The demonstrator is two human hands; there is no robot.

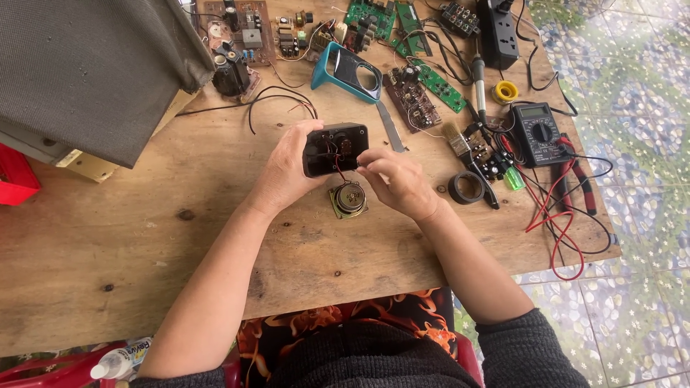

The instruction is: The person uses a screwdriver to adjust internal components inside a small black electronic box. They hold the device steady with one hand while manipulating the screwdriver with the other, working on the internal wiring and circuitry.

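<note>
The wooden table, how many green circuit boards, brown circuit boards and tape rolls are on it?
Green circuit boards: 3
Brown circuit boards: 3
Tape rolls: 2, one black, one yellow
Total: 8

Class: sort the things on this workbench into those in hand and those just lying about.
In hand: left hand, right hand, black casing, round speaker.
Lying about: multimeter, tape roll, teal cover, soldering iron, green circuit boards.
</note>
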